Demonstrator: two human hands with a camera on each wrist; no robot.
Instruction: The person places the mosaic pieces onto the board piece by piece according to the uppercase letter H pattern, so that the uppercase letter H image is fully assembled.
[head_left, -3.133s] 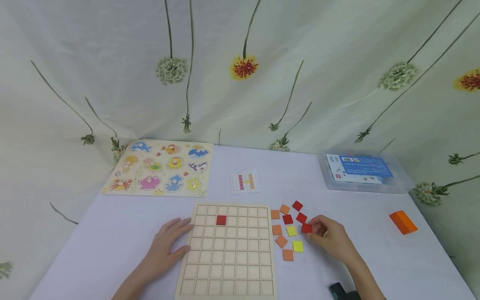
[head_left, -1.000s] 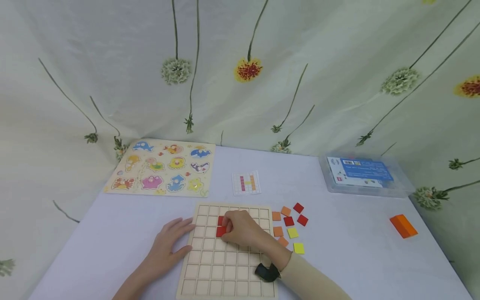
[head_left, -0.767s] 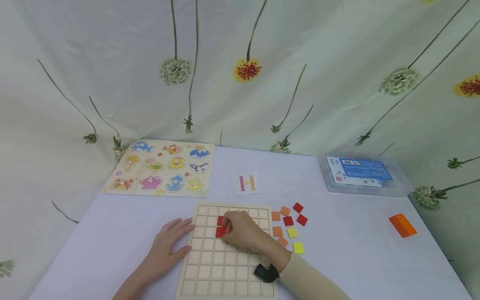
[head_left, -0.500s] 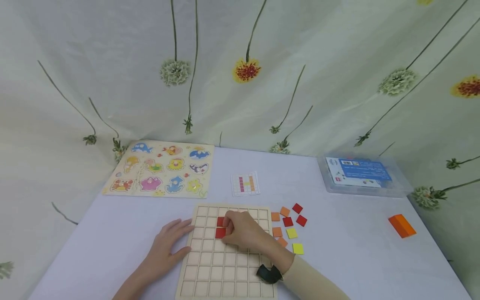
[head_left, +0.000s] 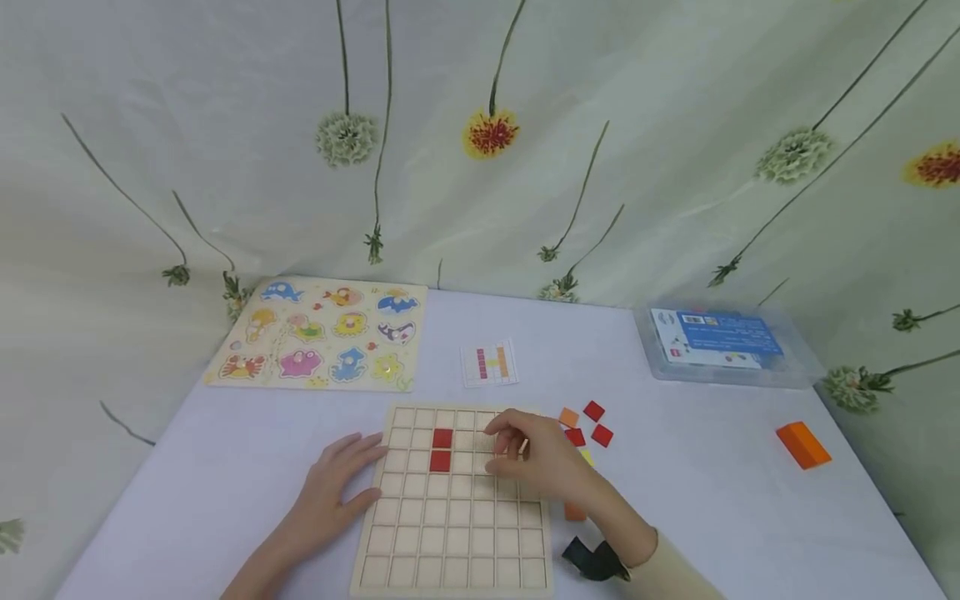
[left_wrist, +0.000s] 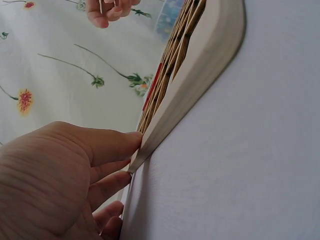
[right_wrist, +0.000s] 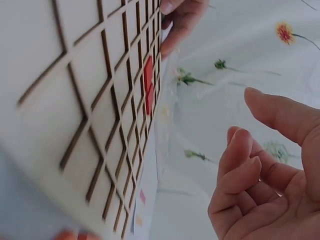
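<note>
A wooden grid board (head_left: 407, 540) lies in front of me, with two red square tiles (head_left: 440, 461) seated one below the other in its cells. Against the board's left edge rests my left hand (head_left: 326, 492), its fingers fairly straight; the left wrist view shows its thumb and fingertips touching the rim. Over the right part of the board hovers my right hand (head_left: 540, 454), thumb and fingers apart and holding nothing, as the right wrist view confirms. Right of the board lie loose red tiles (head_left: 602, 435), orange tiles (head_left: 569, 417) and a yellow tile (head_left: 588, 457), some hidden behind the right arm.
A small pattern card (head_left: 489, 363) lies beyond the board. An animal puzzle board (head_left: 315, 333) is at the back left. At the back right stands a clear plastic box (head_left: 720, 346), with an orange block (head_left: 803, 445) nearer on the right side. A flowered cloth hangs behind.
The right hand carried a red tile from the loose group to the cell below the first red one, let go of it, then lifted away rightward. The left hand stayed put.
</note>
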